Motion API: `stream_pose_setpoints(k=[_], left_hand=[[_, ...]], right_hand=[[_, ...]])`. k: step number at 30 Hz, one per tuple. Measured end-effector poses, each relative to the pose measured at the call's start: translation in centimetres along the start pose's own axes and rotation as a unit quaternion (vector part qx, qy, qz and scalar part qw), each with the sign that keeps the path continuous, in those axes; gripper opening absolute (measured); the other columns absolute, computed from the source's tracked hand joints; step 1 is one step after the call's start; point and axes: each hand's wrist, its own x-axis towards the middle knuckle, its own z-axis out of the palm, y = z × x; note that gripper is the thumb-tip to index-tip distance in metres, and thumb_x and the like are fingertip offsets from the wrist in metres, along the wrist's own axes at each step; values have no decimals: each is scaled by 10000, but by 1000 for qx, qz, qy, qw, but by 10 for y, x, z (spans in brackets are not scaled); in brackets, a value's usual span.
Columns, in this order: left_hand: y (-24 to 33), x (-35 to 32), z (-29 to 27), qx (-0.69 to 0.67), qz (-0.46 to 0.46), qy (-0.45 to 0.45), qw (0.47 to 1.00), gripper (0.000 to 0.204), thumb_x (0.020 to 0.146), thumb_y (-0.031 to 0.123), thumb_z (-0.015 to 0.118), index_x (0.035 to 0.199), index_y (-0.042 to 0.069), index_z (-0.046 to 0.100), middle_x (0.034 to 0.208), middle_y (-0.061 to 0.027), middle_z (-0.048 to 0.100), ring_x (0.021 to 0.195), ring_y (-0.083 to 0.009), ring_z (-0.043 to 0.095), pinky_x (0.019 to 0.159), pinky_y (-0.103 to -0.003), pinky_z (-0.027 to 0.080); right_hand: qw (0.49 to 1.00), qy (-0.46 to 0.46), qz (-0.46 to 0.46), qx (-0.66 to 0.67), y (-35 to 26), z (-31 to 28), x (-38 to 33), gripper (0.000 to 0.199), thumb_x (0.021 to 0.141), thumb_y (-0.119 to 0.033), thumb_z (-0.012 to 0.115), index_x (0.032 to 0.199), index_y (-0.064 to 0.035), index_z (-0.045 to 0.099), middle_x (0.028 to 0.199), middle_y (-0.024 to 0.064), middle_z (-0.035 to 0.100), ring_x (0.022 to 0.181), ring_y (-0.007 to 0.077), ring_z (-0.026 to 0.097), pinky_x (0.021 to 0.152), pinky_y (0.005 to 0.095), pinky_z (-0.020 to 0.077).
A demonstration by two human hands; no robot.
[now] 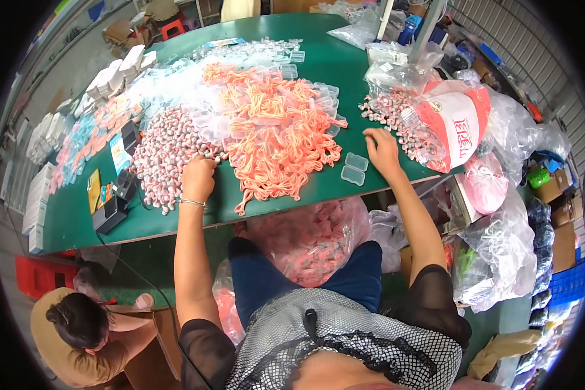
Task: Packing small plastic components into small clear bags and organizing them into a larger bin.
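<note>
My left hand (199,179) rests at the right edge of a heap of small round pink-and-grey pieces (166,146). Its fingers are drawn together, and whatever they hold is hidden. My right hand (383,153) lies on the green table (318,179) with its fingers partly stretched out, nothing visible in them. Just left of it sits a small clear plastic case (353,170), its lid folded back. Between my hands spreads a big pile of bundled orange cords (273,136), the nearest strands hanging close to the table's front edge.
Clear cases (286,65) lie behind the cords. At right, a red-and-white bag (455,120) stands by more round pieces (396,117). Dark boxy devices (110,214) and white boxes (39,201) line the left. A full pink bag (312,240) is under the table. Another person (81,331) sits lower left.
</note>
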Motion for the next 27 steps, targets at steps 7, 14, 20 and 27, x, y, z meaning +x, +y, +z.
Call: stream_pose_setpoints(k=[7, 14, 20, 27], left_hand=[[1, -2, -13, 41, 50, -3, 998, 41, 773, 101, 653, 769, 64, 672, 850, -113, 630, 812, -319, 631, 695, -447, 504], [42, -19, -49, -234, 28, 87, 968, 75, 791, 30, 658, 865, 34, 652, 813, -113, 609, 743, -289, 619, 643, -382, 510], [143, -19, -37, -390, 85, 79, 914, 120, 820, 55, 683, 934, 21, 665, 822, -108, 649, 697, -219, 618, 635, -322, 492], [244, -3, 18, -463, 87, -46, 881, 129, 821, 134, 681, 898, 33, 660, 841, -141, 644, 768, -312, 629, 685, -409, 495]], right_hand=[[964, -34, 37, -261, 56, 53, 40, 195, 850, -137, 602, 1023, -149, 693, 1068, 51, 619, 1048, 254, 562, 841, 470, 408], [925, -78, -18, -370, 67, 52, 50, 145, 860, -171, 606, 949, -91, 688, 909, 56, 657, 962, 245, 602, 812, 462, 408], [980, -25, -27, -198, 41, 28, 23, 137, 830, -158, 653, 954, -111, 686, 914, 60, 654, 879, 260, 628, 810, 426, 447], [983, 4, 154, 96, 13, -4, -21, 140, 833, -92, 688, 968, -57, 674, 853, 72, 669, 733, 178, 635, 665, 294, 503]])
